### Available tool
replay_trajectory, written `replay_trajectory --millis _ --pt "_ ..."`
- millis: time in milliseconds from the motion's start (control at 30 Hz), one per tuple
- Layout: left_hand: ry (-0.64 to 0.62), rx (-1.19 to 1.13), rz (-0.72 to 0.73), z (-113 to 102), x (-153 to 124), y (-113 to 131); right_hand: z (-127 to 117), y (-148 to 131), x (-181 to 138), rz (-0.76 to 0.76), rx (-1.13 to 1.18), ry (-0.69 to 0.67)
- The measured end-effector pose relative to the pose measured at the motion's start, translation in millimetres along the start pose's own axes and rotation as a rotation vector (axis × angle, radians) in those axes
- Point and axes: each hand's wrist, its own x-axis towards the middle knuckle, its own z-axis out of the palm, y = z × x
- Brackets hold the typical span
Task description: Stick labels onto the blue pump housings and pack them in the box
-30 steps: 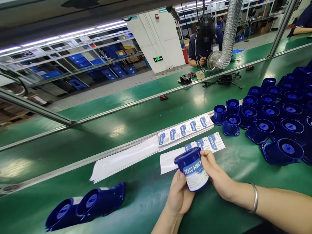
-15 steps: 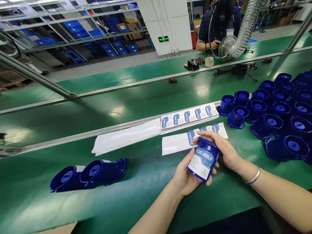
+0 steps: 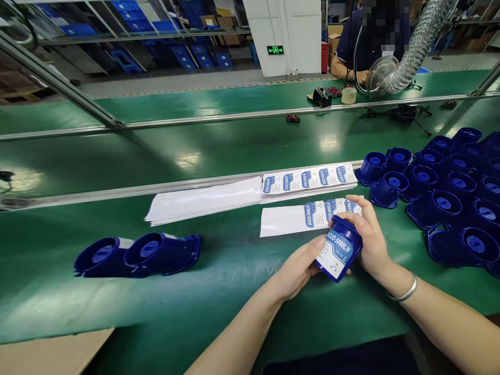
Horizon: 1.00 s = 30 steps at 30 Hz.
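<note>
A blue plastic housing [image 3: 350, 237] is held tilted between my two hands, with a blue-and-white label [image 3: 332, 255] on its side. My left hand [image 3: 299, 268] grips its left side, the thumb on the label's edge. My right hand [image 3: 373, 245] curves round the right side, with fingers over the upper edge and the index finger raised. Some fingertips are hidden behind the housing. Just beyond the hands lies a label strip [image 3: 283, 221], part bare white and part still carrying labels. Behind it are a stack of printed label sheets [image 3: 308, 179] and blank white strips [image 3: 207, 200].
Many blue housings [image 3: 441, 203] crowd the right of the green table [image 3: 219, 323]. Two more housings [image 3: 150, 252] lie at left, and cardboard [image 3: 50, 351] at the near-left corner. Across a metal rail sits a person [image 3: 344, 65] beside a flexible duct [image 3: 417, 47].
The view has shifted. The housing has turned a little in my hands, and my right hand's index finger has lifted off its top. Both hands keep hold.
</note>
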Motion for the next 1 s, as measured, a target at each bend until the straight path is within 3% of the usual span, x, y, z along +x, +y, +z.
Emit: replay_trajectory --millis 200,333,533,633,733,833,1000 --pt "0.096 0.429 0.175 -0.1 -4.0 8.4 -3.8 4.9 3.2 -0.019 -0.097 0.045" --pt "0.086 0.676 0.228 3.3 -4.7 8.1 -5.2 7.6 5.1 -0.060 -0.113 0.064" --pt "0.221 0.873 0.310 9.8 -3.0 1.5 -8.6 12.5 10.5 -0.038 -0.111 0.084" --pt "0.209 0.744 0.281 9.2 -2.3 0.7 -11.1 16.3 13.7 0.007 -0.098 0.069" --pt "0.156 0.342 0.200 7.1 -0.9 2.1 -11.7 16.9 13.7 -0.039 -0.118 0.054" --pt "0.250 -0.045 0.068 5.8 3.4 3.8 -9.5 14.4 9.4 -0.121 -0.149 0.002" --pt "0.323 -0.323 -0.119 4.5 11.5 2.5 -5.1 13.2 1.2 -0.250 -0.207 -0.133"
